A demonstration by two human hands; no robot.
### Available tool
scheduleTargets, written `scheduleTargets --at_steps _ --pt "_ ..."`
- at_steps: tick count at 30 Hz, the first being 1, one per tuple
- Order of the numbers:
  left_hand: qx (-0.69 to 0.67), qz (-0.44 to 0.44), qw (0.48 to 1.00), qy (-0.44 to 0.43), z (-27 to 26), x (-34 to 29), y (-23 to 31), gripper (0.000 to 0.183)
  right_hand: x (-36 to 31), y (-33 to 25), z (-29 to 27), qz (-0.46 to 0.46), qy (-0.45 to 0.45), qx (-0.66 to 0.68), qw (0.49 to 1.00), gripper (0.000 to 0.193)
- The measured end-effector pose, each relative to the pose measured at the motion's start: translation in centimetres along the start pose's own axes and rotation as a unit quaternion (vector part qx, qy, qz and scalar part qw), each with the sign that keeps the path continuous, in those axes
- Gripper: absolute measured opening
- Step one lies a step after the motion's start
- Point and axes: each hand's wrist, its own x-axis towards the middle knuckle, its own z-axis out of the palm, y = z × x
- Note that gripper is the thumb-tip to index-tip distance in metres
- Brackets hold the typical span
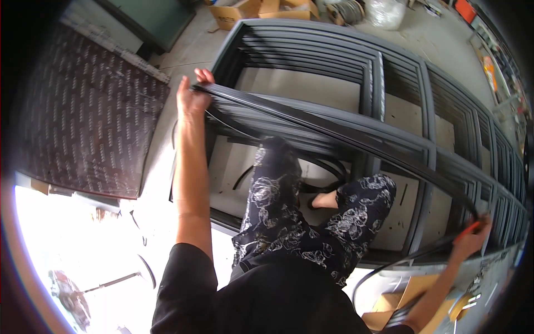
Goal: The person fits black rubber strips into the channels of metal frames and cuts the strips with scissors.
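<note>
A long black rubber strip (pixel 311 121) stretches across a stack of dark grey metal frames (pixel 400 131). At its far left end, my left hand (pixel 193 100) has its fingers closed around the strip, by a frame corner. My right hand (pixel 471 240) is far out to the right, closed where the strip bends down. A small orange piece (pixel 474 227), perhaps a tool handle, shows in that hand; its kind is unclear. From there the strip loops back toward the cardboard box (pixel 414 289) at lower right. Loops of black strip (pixel 328 167) lie inside the frame opening near my foot.
To the left lies a dark brown printed panel (pixel 92 111). Cardboard boxes (pixel 239 14), a cable spool (pixel 346 11) and a clear plastic-wrapped bundle (pixel 385 12) sit at the far side. A cluttered shelf (pixel 503 89) runs along the right. A fan (pixel 69 298) stands at lower left.
</note>
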Motion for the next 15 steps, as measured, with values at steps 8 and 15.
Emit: scheduleTargets --at_steps 8,15 --pt "0.378 0.153 0.913 -0.004 -12.7 4.7 6.0 0.005 11.5 15.9 4.3 0.098 -0.057 -0.264 0.958 0.039" --pt "0.26 0.046 0.932 0.247 -15.6 9.7 -2.1 0.035 10.0 25.6 12.4 -0.043 -0.146 -0.456 0.877 0.046"
